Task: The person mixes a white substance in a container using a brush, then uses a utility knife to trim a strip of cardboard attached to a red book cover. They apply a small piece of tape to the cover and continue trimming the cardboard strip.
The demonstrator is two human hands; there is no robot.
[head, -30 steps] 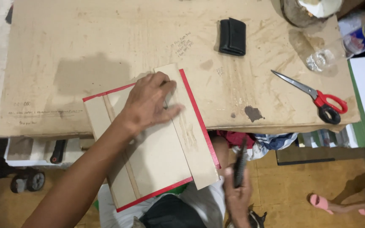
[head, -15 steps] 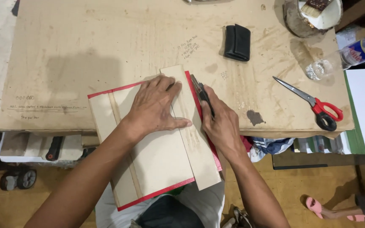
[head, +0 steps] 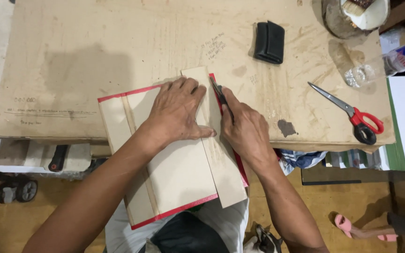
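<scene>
Since the frame a second earlier, the right hand (head: pixel 244 129) has risen from the lap to the board, fingers closed around a dark-handled knife (head: pixel 222 97). Blade tip points away from the person, long axis running along the right edge of the loose cardboard strip (head: pixel 214 140). Left hand (head: pixel 176 112) (unmoved) lies flat, fingers spread, pressing strip and red-edged cardboard cover (head: pixel 165 173) onto the worktable (head: pixel 94 56); the cover overhangs the table's near edge. Red-handled scissors (head: pixel 352 115) lie well apart, right.
</scene>
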